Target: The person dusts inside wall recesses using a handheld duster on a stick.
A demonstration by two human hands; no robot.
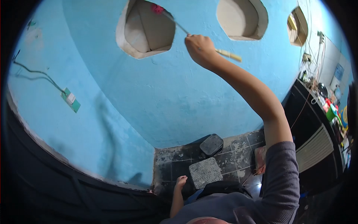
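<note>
While the right arm is stretched up and forward, a long-handled tool (228,54) is clenched in the fist of the right hand (199,48), with the fingers wrapped fully round it. It is gripped partway along, so the wooden end juts out behind the fist and the thin front length carries the red head (157,9) to the upper edge of an arched niche (145,37) cut into the blue wall (167,93). This hold is judged to lend reach to a high opening. A second niche (242,18) is seen to the right, apart from the tool. Low in the frame a bare limb (178,194) is seen beside the grey-clad torso; whether it is the left hand, and how it is held, cannot be told. Plain wall is left open around the raised arm. Below, two stone slabs (205,171) are borne on a dark tiled floor (235,149), and the right side is bounded by a cluttered black cabinet (309,127). A switch plate (71,99) is fixed far left.
</note>
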